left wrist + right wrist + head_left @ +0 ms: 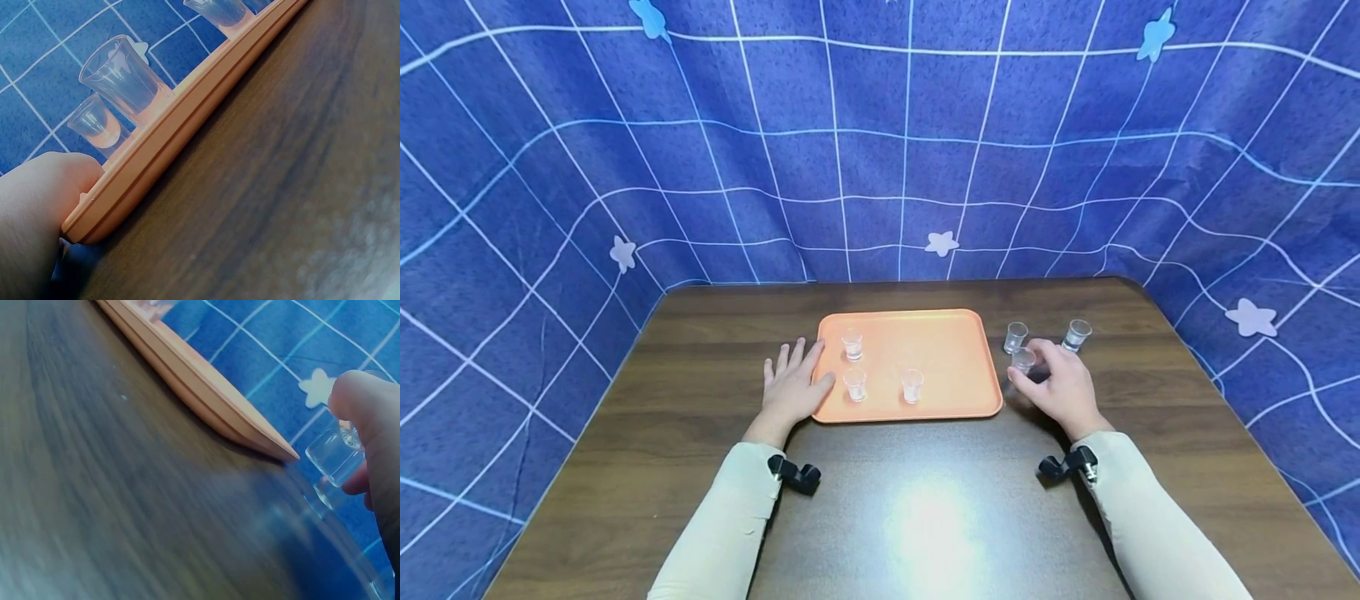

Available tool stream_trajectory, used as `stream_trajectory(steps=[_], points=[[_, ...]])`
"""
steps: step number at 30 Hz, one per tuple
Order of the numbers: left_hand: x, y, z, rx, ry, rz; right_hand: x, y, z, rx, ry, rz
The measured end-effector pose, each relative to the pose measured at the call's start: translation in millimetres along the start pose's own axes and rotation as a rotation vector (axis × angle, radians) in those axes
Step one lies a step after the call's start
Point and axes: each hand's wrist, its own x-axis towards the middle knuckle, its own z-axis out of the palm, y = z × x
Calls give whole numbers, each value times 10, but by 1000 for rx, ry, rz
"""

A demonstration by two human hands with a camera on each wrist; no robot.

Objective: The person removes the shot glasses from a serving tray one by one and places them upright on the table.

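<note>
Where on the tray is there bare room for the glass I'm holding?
The tray's right half is bare, from the front-right glass to the right rim, and its back middle too. The left side is crowded: two glasses near the left hand. The right hand holds its glass off the tray.

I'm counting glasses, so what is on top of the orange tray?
Three small clear glasses stand upright on the orange tray, seemingly empty. The left hand touches its left edge, hiding little. Three others, one in the right hand, are off it.
</note>
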Motion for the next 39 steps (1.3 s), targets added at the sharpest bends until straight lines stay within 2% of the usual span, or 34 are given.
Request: stream_trajectory(steps=[9,24,33,39], points=[[-10,2,-8,5,4,2,-79,173,-173,-57,-10,64],[-21,20,-19,0,5,0,-202,430,-422,-127,-85,211],[-6,-15,7,-2,-3,5,-224,496,-522,-145,-150,288],[-10,-9,-6,-3,-5,6,-236,518,-577,-152,-161,311]])
